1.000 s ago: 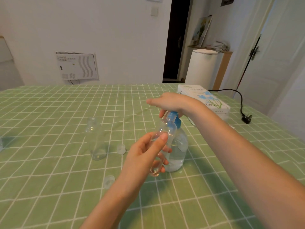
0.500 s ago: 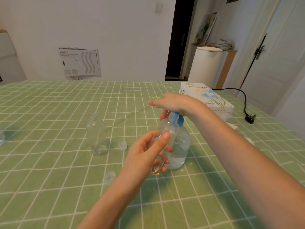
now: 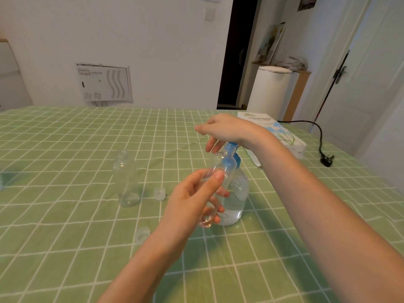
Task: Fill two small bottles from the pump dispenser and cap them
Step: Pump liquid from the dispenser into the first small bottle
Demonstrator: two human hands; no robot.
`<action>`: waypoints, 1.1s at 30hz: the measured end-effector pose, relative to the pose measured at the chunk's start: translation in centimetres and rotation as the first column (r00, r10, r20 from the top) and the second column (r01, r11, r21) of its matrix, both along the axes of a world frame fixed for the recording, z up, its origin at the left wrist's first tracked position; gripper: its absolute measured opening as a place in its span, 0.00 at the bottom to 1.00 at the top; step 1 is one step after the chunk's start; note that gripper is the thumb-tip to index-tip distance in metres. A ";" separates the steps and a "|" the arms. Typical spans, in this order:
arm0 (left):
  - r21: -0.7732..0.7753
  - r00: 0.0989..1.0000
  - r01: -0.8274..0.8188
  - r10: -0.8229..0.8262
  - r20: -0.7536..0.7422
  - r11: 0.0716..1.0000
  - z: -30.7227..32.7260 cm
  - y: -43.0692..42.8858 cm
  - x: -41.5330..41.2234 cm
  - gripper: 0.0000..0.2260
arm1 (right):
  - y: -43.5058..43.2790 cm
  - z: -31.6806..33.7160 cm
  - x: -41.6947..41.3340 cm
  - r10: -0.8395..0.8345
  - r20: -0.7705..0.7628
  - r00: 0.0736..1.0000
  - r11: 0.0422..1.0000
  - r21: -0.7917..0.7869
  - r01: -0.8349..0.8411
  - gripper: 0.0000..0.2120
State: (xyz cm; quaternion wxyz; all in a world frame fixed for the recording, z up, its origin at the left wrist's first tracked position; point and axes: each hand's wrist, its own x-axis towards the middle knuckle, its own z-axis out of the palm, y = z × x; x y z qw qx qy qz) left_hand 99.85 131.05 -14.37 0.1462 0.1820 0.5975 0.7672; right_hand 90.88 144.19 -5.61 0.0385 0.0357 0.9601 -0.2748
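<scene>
head view looks down on a green checked tablecloth (image 3: 65, 237), where the left hand (image 3: 192, 202) tilts a small bottle (image 3: 218, 178) up against the blue pump head (image 3: 230, 147) of the pump dispenser (image 3: 235, 193), which stands on the cloth just behind it. the likeliest slip, as i judge it, is a miss at the mouth. the neck is narrow and held at a slant, so if the spout is not well inside when the pump goes down, liquid would run over the fingers and onto the cloth. whether the spout sits in the mouth cannot be told, since clear plastic and blue overlap there. a hard push could also rock the dispenser, as nothing steadies its body but the press from above. only a little liquid seems to lie in the bottle's low end, so overfilling looks a distant worry. the second bottle (image 3: 126, 180) stands upright, uncapped and seemingly empty, well to the left, with a cap (image 3: 159, 193) just beside it and the other cap (image 3: 142, 232) nearer the person, where a stray forearm could knock it. as for the grip, the left hand's thumb and curled fingers wrap the small bottle's middle and lower part, holding it off the table. the right hand (image 3: 227, 130) lies over the pump head with fingers stretched and loosely spread, grasping nothing. its contact with the top is hidden beneath the hand. a tissue box (image 3: 282, 136) sits beyond the right forearm.
</scene>
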 end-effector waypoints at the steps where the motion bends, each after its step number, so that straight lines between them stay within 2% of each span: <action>1: 0.004 1.000 0.002 -0.002 0.001 1.000 0.0 0.0 0.0 0.21 | -0.1 0.0 0.0 0.002 0.014 1.000 1.000 0.026 -0.003 0.26; 5: 0.000 1.000 0.003 -0.003 0.005 1.000 -0.2 0.0 0.1 0.21 | -0.2 -0.4 0.0 -0.016 0.056 0.998 0.995 0.099 0.011 0.27; 12: -0.019 1.000 -0.008 0.009 0.015 1.000 -0.7 -0.2 0.2 0.22 | -0.1 -1.4 0.1 -0.027 0.081 0.996 0.998 0.059 0.022 0.30; 20: -0.002 1.000 0.001 -0.001 -0.002 1.000 -0.1 -0.1 0.1 0.22 | 0.0 0.1 0.1 0.023 -0.021 1.000 0.996 0.088 -0.021 0.25; 33: -0.028 1.000 0.000 0.000 -0.001 1.000 -0.9 -0.3 0.1 0.19 | 0.0 -1.3 -0.1 -0.008 0.074 0.997 0.998 0.056 0.004 0.20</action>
